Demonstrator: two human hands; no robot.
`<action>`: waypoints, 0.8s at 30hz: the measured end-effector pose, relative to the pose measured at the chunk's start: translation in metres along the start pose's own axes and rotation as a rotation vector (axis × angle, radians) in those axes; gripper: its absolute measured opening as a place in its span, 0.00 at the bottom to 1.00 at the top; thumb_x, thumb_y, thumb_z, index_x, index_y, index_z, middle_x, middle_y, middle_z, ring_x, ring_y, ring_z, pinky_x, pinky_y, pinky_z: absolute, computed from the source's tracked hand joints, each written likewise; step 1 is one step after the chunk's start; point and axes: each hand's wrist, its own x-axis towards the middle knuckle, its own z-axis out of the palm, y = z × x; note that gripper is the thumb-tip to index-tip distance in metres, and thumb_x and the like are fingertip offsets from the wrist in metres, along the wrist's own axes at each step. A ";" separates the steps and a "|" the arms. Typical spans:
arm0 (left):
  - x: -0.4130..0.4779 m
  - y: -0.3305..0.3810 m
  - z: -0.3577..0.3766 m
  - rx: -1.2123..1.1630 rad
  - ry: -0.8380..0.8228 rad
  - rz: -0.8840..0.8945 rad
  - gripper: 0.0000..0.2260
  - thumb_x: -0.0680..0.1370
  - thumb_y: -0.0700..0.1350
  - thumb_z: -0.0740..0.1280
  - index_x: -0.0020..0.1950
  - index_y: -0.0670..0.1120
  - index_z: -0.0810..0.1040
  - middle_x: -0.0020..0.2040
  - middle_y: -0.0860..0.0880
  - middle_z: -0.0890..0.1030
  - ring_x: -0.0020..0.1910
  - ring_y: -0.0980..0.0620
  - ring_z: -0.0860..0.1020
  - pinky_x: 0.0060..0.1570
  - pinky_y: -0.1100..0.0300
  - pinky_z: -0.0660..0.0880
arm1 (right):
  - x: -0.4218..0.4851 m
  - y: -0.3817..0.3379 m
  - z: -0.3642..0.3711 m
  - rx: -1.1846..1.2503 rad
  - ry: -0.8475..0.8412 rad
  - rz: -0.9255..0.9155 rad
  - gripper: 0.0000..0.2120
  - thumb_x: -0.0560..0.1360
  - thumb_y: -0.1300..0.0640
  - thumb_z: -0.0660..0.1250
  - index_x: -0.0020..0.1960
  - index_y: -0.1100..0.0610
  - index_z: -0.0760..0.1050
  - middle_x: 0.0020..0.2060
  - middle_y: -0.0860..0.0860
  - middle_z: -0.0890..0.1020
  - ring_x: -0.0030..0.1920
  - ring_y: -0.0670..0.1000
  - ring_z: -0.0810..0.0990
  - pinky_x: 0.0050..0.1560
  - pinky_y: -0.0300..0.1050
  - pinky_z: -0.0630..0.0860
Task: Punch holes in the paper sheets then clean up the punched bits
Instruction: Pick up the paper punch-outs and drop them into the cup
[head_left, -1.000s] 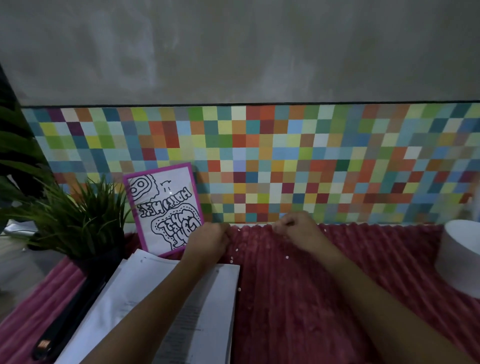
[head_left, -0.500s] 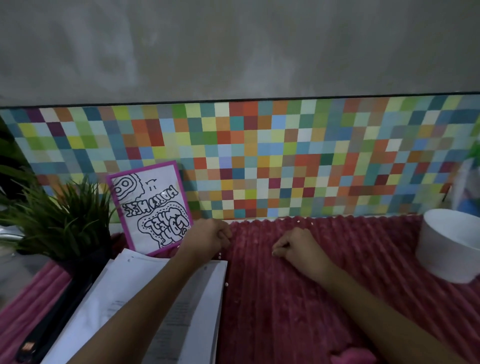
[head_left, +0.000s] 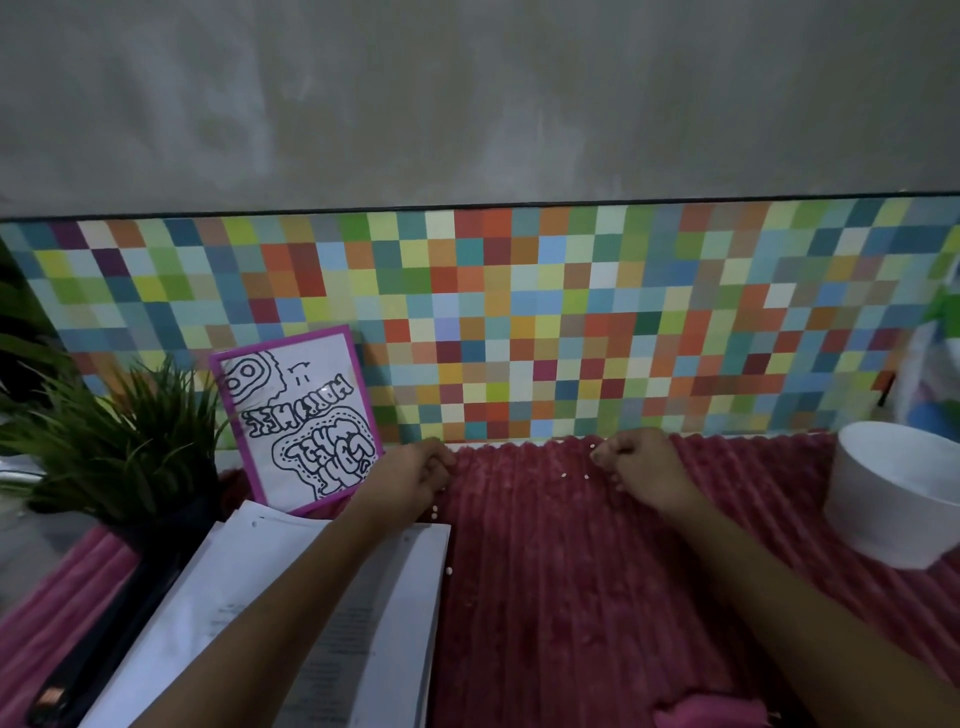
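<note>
Both hands sit at the far edge of the red cloth (head_left: 545, 597), in the middle of the frame, knuckles up and fingers curled in. The left hand (head_left: 410, 478) is at centre left, its fingertips on the cloth's far edge just right of the card (head_left: 298, 415). The right hand (head_left: 641, 470) is at centre right, well apart from the left, its curled fingers pressed down on the cloth. Whether either hand pinches the cloth, holds bits or holds nothing cannot be told.

The bits (head_left: 587, 477) are small white dots strewn on the cloth. A couple lie between the hands, just left of the right hand's fingers. One or two lie at the cloth's far edge beside that hand. Others lie just below the left hand and further down along the right edge of the sheets (head_left: 234, 597).

The sheets are a white stack at lower left, partly under the left forearm, with small punched holes near their top edge. A white bowl (head_left: 904, 499) stands on the cloth at the right edge of the frame, well apart from the right hand. A plant (head_left: 114, 441) stands at the left.
</note>
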 end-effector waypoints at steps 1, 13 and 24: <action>0.001 0.001 0.000 -0.023 0.014 -0.007 0.06 0.78 0.40 0.65 0.52 0.46 0.79 0.41 0.50 0.82 0.38 0.53 0.81 0.35 0.67 0.72 | 0.002 0.002 0.000 -0.054 -0.007 -0.025 0.10 0.73 0.65 0.72 0.34 0.56 0.81 0.31 0.50 0.81 0.32 0.44 0.76 0.35 0.37 0.72; 0.027 0.082 0.035 -0.084 0.002 0.093 0.05 0.77 0.40 0.66 0.50 0.48 0.79 0.42 0.51 0.83 0.41 0.53 0.81 0.45 0.55 0.79 | -0.001 0.008 0.022 -0.502 -0.019 -0.283 0.13 0.72 0.72 0.62 0.33 0.59 0.74 0.38 0.58 0.83 0.40 0.56 0.81 0.46 0.50 0.79; 0.044 0.097 0.081 0.130 0.053 0.045 0.07 0.76 0.39 0.66 0.46 0.49 0.82 0.45 0.51 0.83 0.45 0.51 0.80 0.41 0.60 0.70 | -0.022 -0.015 -0.194 -0.401 0.339 -0.215 0.09 0.74 0.64 0.70 0.37 0.69 0.79 0.35 0.59 0.82 0.37 0.54 0.77 0.36 0.45 0.65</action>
